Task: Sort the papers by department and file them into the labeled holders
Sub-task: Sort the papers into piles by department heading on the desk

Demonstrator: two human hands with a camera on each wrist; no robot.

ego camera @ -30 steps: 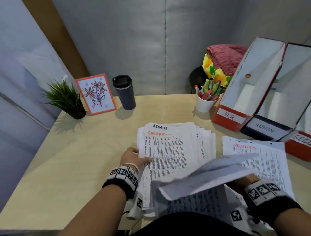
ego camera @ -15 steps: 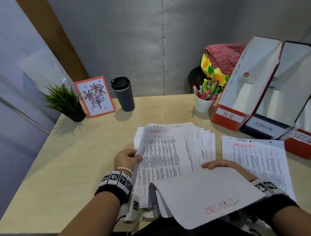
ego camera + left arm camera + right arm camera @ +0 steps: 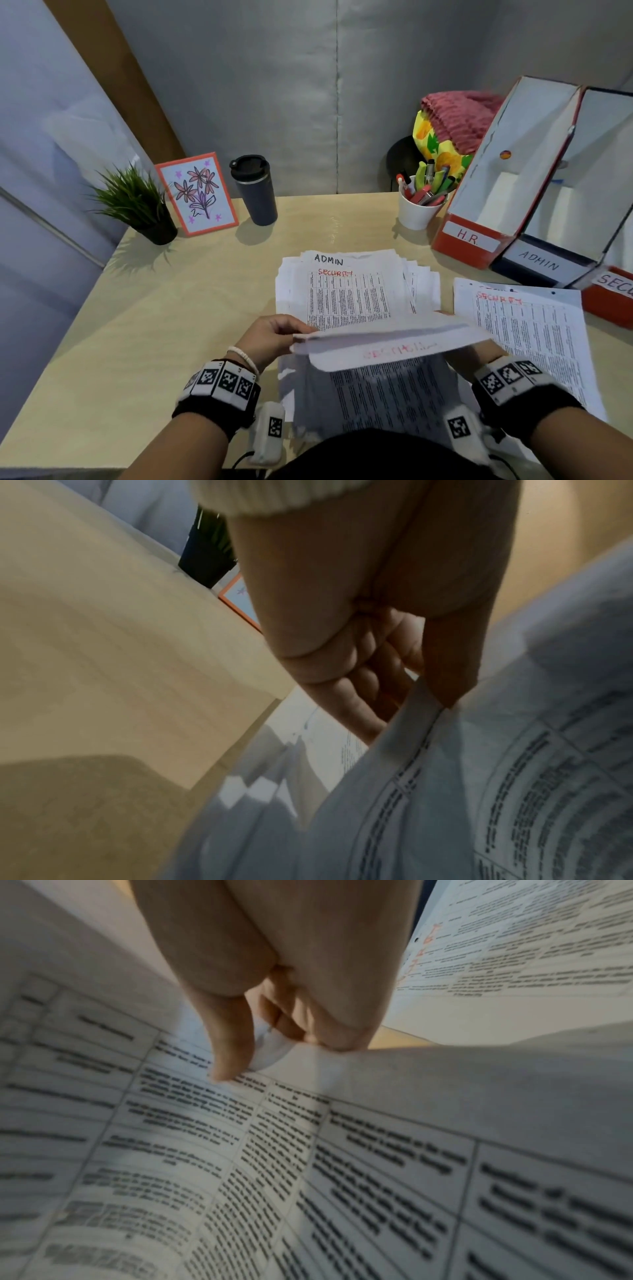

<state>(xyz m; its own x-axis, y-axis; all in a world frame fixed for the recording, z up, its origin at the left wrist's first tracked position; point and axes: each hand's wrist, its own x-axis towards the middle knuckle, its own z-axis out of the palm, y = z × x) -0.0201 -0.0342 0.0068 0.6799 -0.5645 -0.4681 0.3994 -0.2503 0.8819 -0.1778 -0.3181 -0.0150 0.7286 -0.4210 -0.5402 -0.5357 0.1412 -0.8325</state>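
Note:
A fanned stack of printed papers (image 3: 356,294) lies mid-table; its top sheet reads SECURITY in red, with ADMIN showing on the sheet behind. My left hand (image 3: 291,337) pinches the left edge of a lifted bundle of sheets (image 3: 387,346) that curls back toward me, red lettering showing through. In the left wrist view the thumb (image 3: 448,669) and fingers clamp that paper edge. My right hand (image 3: 263,1050) pinches the same bundle from below; the head view hides it under the paper. A separate SECURITY pile (image 3: 527,335) lies to the right. Holders labeled H.R. (image 3: 469,236), ADMIN (image 3: 539,263) and SECURITY (image 3: 616,284) stand at the right.
A white cup of pens (image 3: 419,209) stands beside the H.R. holder. A dark travel mug (image 3: 255,190), a framed flower drawing (image 3: 197,193) and a small potted plant (image 3: 137,205) line the table's back left. Bare tabletop (image 3: 154,325) stretches left of the stack.
The right hand turned a sheet over toward me. The left hand then lifted the stack's top sheet by its left edge onto that bundle, uncovering another SECURITY sheet.

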